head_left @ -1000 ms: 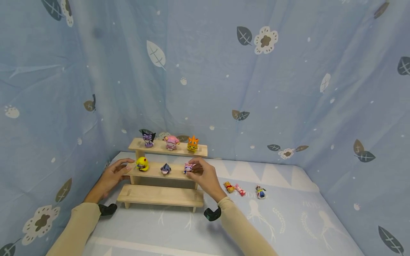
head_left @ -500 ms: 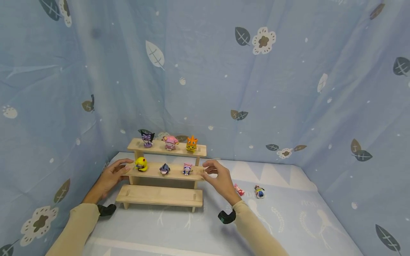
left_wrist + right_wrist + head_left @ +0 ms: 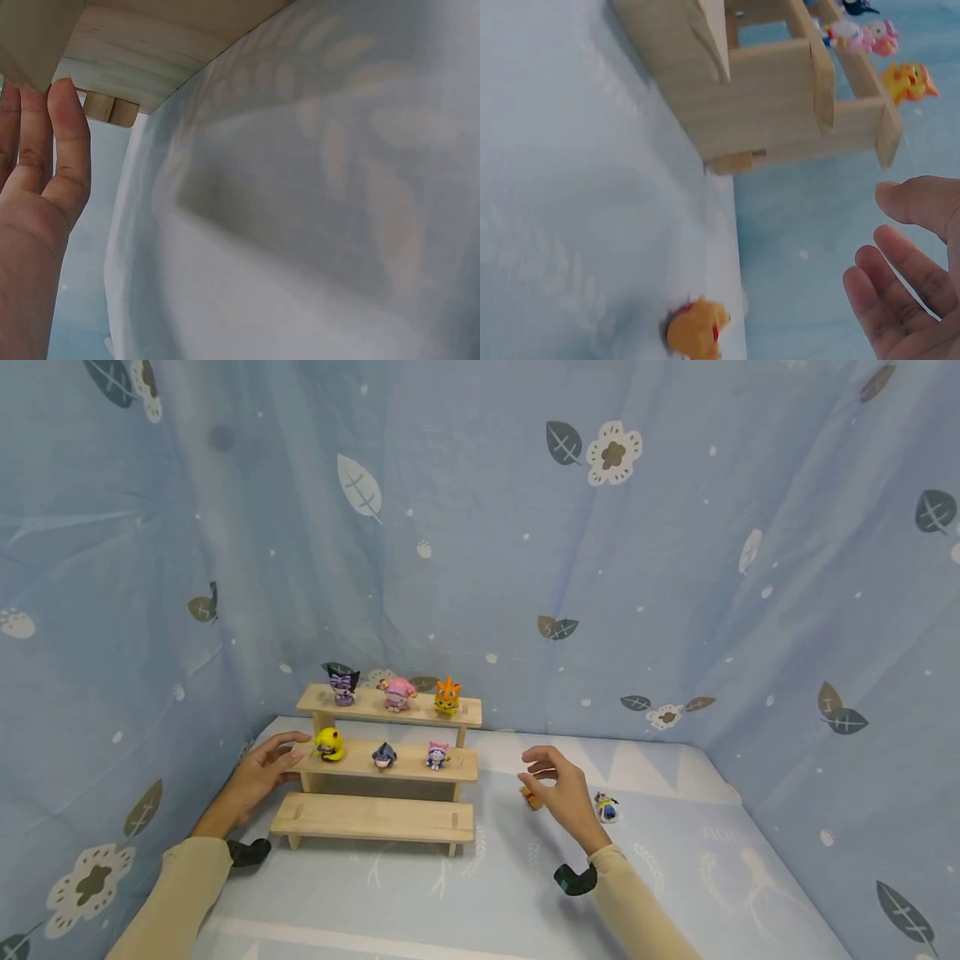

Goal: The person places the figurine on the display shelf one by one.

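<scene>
A three-tier wooden display shelf (image 3: 375, 817) stands at the left of the table. My left hand (image 3: 258, 772) holds the left end of its middle tier, beside a yellow figurine (image 3: 330, 745). In the left wrist view its fingers (image 3: 71, 139) reach up against the wood. My right hand (image 3: 561, 793) hovers right of the shelf, fingers loosely bent and holding nothing. Partly behind it lies an orange bear figurine (image 3: 531, 798) in red, also visible low in the right wrist view. A grey-blue donkey figurine (image 3: 385, 756) and a pink-eared figurine (image 3: 437, 756) stand on the middle tier.
On the top tier stand a black-and-purple figurine (image 3: 343, 686), a pink figurine (image 3: 397, 693) and an orange-and-yellow figurine (image 3: 447, 697). A white-and-blue figurine (image 3: 606, 808) lies right of my right hand. Patterned blue curtains (image 3: 480, 543) rise behind the table.
My right hand has let go of the pink-eared figurine, leaving it on the middle tier, and moved right over the loose figurines. The pink figurine on the table is now hidden. My left hand stays put.
</scene>
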A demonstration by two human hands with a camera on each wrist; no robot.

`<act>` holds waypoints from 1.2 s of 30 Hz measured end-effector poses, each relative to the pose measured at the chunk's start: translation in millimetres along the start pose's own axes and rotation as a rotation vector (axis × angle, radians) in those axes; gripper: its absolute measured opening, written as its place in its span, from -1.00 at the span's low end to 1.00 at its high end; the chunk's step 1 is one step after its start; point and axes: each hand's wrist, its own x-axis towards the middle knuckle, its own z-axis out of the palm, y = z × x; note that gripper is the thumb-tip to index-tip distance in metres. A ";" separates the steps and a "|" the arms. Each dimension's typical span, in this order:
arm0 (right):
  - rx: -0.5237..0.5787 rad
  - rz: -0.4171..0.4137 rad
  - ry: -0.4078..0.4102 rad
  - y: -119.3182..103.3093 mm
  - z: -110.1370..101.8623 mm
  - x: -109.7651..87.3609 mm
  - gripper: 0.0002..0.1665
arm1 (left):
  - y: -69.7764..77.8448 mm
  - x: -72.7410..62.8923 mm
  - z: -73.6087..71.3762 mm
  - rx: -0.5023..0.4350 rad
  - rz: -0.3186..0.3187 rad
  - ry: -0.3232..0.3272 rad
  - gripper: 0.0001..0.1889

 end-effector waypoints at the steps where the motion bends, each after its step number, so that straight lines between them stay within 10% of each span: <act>1: -0.005 -0.001 0.005 3.2 -4.2 -1.7 -0.61 | -0.3 -0.2 -0.1 0.002 -0.001 -0.001 -0.45; 20: -0.136 0.216 0.110 53.8 -71.3 -42.6 -0.63 | 3.2 0.2 -0.1 0.005 -0.013 0.012 -0.40; 36: -0.227 0.445 0.017 91.9 -104.8 -69.9 -0.70 | 2.9 -0.1 0.1 0.003 -0.024 0.012 -0.40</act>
